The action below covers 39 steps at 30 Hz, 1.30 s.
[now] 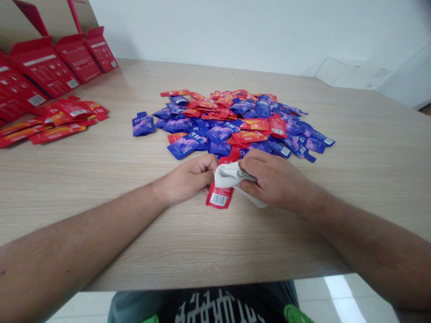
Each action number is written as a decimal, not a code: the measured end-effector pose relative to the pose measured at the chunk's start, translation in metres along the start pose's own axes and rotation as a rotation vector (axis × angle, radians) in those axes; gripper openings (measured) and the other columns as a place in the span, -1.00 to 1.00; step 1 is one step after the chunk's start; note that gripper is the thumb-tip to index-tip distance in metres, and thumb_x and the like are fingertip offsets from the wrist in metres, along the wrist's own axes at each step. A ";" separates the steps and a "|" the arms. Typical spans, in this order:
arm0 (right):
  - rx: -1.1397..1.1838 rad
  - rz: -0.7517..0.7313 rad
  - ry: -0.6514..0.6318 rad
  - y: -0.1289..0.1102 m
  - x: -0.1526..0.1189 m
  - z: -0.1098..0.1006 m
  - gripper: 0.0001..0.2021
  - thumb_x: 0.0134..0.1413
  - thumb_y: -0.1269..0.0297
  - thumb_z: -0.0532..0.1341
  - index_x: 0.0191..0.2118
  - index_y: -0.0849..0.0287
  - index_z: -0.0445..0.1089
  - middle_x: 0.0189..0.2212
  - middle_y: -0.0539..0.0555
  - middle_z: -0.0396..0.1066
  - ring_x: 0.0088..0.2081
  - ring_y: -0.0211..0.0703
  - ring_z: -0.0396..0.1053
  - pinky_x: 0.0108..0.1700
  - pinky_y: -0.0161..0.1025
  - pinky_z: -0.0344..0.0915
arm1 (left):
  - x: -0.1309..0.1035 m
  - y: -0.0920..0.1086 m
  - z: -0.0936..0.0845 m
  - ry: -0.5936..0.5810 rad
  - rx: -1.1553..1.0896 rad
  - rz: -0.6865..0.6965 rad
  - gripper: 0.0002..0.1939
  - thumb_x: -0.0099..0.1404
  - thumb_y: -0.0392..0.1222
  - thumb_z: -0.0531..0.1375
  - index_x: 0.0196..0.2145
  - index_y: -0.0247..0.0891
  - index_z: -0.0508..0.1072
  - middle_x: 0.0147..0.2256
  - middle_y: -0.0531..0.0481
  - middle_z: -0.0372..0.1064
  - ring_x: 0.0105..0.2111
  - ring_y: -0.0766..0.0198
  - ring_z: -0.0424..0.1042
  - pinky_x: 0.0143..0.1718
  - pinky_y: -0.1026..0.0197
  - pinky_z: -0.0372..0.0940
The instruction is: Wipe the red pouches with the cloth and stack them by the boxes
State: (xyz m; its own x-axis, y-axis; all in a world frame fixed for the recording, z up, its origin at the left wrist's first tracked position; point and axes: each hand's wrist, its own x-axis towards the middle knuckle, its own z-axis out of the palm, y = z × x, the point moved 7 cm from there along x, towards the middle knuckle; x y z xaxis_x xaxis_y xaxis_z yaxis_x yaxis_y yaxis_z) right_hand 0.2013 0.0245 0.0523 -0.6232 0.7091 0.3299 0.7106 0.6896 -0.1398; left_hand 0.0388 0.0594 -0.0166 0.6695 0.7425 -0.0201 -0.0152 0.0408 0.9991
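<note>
My left hand [193, 179] is closed on the left edge of a red sachet [220, 197], whose barcode side faces up near the front of the table. In my right hand [272, 179] is a bunched white cloth [229, 175], pinched between thumb and fingers and lying across the sachet's middle. The cloth hides that middle part, and a loose end of it hangs below my right hand. Just beyond both hands lies a heap of blue sachets [220, 131] mixed with red and orange sachets [249, 136].
Red cartons [47, 67] with raised flaps stand at the back left. Several red sachets [63, 114] are piled before them. One blue sachet [143, 124] lies apart, left of the heap. A white wall [218, 36] rises behind the wooden table [151, 251].
</note>
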 end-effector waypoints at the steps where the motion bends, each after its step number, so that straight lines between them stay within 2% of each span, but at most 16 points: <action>1: 0.002 0.000 -0.006 0.000 0.000 0.000 -0.85 0.35 0.17 0.20 -0.18 0.14 0.34 -0.22 0.12 0.39 -0.20 -0.02 0.35 -0.19 -0.15 0.23 | 0.000 0.000 0.000 0.001 0.001 -0.002 -0.83 0.37 -0.19 0.25 -0.33 -0.25 0.32 -0.45 0.11 0.32 -0.51 0.42 0.28 -0.48 0.34 0.22; 5: -0.041 0.104 0.065 0.008 0.000 -0.005 -0.80 0.34 0.13 0.23 -0.19 0.16 0.34 -0.24 0.13 0.38 -0.22 -0.03 0.34 -0.20 -0.16 0.22 | -0.001 0.000 -0.002 0.050 -0.039 -0.014 -0.82 0.38 -0.17 0.23 -0.32 -0.23 0.30 -0.46 0.12 0.31 -0.53 0.40 0.28 -0.50 0.33 0.22; 9: -0.014 -0.004 -0.039 -0.005 -0.001 0.001 -0.85 0.34 0.17 0.21 -0.17 0.14 0.36 -0.21 0.12 0.39 -0.21 -0.05 0.34 -0.21 -0.17 0.23 | 0.000 0.001 -0.001 0.022 0.025 0.002 -0.83 0.36 -0.20 0.26 -0.34 -0.25 0.33 -0.45 0.11 0.30 -0.53 0.42 0.26 -0.50 0.34 0.18; 15: -0.050 0.098 0.062 0.006 -0.001 -0.007 -0.80 0.34 0.12 0.23 -0.21 0.15 0.34 -0.23 0.14 0.39 -0.21 -0.02 0.34 -0.19 -0.15 0.24 | 0.000 0.000 -0.002 0.042 -0.047 -0.014 -0.81 0.36 -0.16 0.25 -0.32 -0.23 0.29 -0.43 0.11 0.32 -0.50 0.39 0.29 -0.46 0.31 0.24; 19: -0.019 0.006 0.005 0.001 0.000 -0.003 -0.81 0.35 0.13 0.21 -0.20 0.14 0.34 -0.23 0.13 0.39 -0.20 -0.02 0.34 -0.18 -0.14 0.24 | -0.001 0.002 0.002 -0.005 0.003 0.000 -0.83 0.36 -0.20 0.25 -0.33 -0.25 0.33 -0.43 0.10 0.32 -0.50 0.40 0.28 -0.46 0.32 0.23; 24: -0.053 0.114 0.140 0.016 0.001 -0.012 -0.77 0.34 0.09 0.22 -0.26 0.12 0.30 -0.27 0.12 0.40 -0.21 -0.01 0.34 -0.18 -0.13 0.23 | -0.001 0.005 0.002 0.009 -0.032 0.002 -0.82 0.37 -0.17 0.24 -0.33 -0.24 0.30 -0.46 0.12 0.31 -0.53 0.41 0.26 -0.49 0.32 0.18; 29: -0.002 0.032 0.035 0.009 0.001 -0.004 -0.81 0.34 0.12 0.22 -0.18 0.13 0.34 -0.20 0.14 0.41 -0.19 -0.03 0.34 -0.19 -0.15 0.23 | -0.001 0.007 0.003 -0.021 0.053 0.019 -0.81 0.36 -0.17 0.27 -0.35 -0.26 0.33 -0.46 0.10 0.32 -0.51 0.40 0.25 -0.46 0.31 0.16; 34: -0.036 0.117 0.125 0.016 0.001 -0.010 -0.79 0.34 0.11 0.22 -0.25 0.12 0.30 -0.26 0.14 0.41 -0.21 -0.01 0.33 -0.19 -0.14 0.22 | -0.002 0.009 0.004 -0.017 0.018 0.025 -0.84 0.40 -0.20 0.20 -0.34 -0.25 0.31 -0.47 0.12 0.30 -0.54 0.41 0.24 -0.48 0.32 0.14; 39: 0.007 0.021 0.014 0.007 0.001 -0.002 -0.82 0.34 0.13 0.22 -0.19 0.13 0.33 -0.21 0.13 0.40 -0.20 -0.03 0.34 -0.19 -0.16 0.23 | -0.001 0.008 0.003 -0.008 0.082 0.014 -0.83 0.37 -0.23 0.23 -0.35 -0.27 0.32 -0.47 0.13 0.28 -0.52 0.43 0.22 -0.47 0.33 0.13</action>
State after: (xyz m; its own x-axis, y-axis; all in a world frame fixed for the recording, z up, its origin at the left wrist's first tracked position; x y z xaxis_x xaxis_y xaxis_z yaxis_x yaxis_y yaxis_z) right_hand 0.2060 0.0299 0.0531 -0.6035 0.7212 0.3401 0.7209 0.6758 -0.1538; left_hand 0.0399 0.0569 -0.0081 0.6759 0.7370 -0.0061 0.0360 -0.0247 0.9990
